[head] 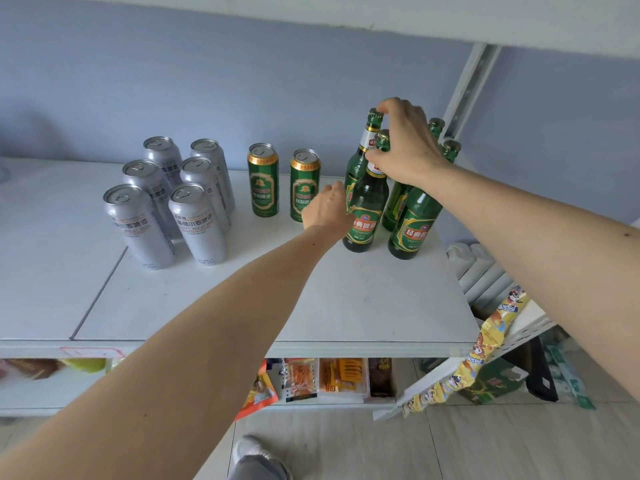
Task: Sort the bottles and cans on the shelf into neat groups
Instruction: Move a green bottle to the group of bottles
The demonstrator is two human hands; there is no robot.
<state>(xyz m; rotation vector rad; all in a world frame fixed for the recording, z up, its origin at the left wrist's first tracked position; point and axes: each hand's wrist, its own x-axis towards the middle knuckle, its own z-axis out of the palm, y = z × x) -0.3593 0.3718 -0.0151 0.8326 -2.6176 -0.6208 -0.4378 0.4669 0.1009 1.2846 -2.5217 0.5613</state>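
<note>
Several silver cans point(166, 202) stand grouped in two rows at the left of the white shelf point(346, 299). Two green cans point(282, 183) stand side by side in the middle. Several green glass bottles point(414, 223) stand at the right. My left hand point(327, 207) presses against the side of the front-left green bottle point(363, 216). My right hand point(405, 143) reaches over the bottle tops, its fingers pinching the necks of the front-left bottle and the one behind it point(372, 128).
A white upright post point(464, 88) rises behind the bottles at the shelf's right end. Snack packets point(332, 377) fill the lower shelf, and a strip of yellow packets point(485, 341) hangs at the right. My shoe point(252, 452) shows on the tiled floor.
</note>
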